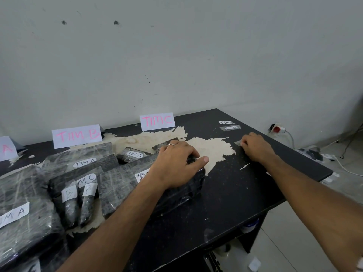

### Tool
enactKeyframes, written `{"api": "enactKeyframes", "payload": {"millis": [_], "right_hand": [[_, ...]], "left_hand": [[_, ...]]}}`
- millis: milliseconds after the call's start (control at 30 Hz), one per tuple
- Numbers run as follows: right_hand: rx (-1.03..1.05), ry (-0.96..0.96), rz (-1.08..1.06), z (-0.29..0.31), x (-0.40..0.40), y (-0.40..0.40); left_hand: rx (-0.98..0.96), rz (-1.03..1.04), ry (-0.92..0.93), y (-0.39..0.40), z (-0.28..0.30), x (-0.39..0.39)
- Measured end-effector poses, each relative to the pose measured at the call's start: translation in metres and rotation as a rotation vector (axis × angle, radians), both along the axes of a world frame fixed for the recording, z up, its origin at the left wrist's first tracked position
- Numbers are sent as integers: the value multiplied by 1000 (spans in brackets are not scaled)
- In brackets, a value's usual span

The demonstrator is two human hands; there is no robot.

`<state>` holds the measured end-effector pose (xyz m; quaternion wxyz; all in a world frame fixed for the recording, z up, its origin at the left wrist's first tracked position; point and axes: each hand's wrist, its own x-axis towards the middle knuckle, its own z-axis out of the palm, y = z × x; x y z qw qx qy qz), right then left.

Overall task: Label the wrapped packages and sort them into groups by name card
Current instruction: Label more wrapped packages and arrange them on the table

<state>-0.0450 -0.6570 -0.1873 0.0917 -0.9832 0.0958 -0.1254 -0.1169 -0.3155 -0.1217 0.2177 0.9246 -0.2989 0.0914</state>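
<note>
My left hand (pixel 176 163) grips the far end of a large black wrapped package (pixel 121 185) that lies in the middle of the table; a white label on it is partly hidden under my wrist. My right hand (pixel 255 147) rests on the table to the right with its fingers curled, pinching a small taped label (pixel 238 142) at its edge. Two more small labels (pixel 228 125) lie farther back. Name cards TIM B (pixel 77 136) and TIM C (pixel 157 121) stand at the back, and a card ending in A (pixel 6 148) stands at the far left.
Several labelled wrapped packages lie at the left: TIM A (pixel 82 160), TIM C (pixel 78 181), two small rolls marked B (pixel 78 207), a big TIM A package (pixel 21 214). The black table (pixel 245 189) has peeled patches. Its right edge drops to a tiled floor with cables and a socket (pixel 277 129).
</note>
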Motion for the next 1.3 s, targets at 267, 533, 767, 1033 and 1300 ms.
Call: {"api": "enactKeyframes", "payload": {"millis": [267,533,767,1033,1300], "right_hand": [[249,-185,140,-7,-7,-13],[128,-47,56,-3,8,-6],[233,-112,87,-9,0,-24],[152,-120,110,-7,3,-20],[-16,74,71,-2,10,-11]], "left_hand": [[-10,-1,-5,0,-1,1],[-5,0,3,0,0,0],[-15,-6,-5,0,-1,1],[-8,2,-2,0,0,0],[-14,7,8,0,2,-2]]}}
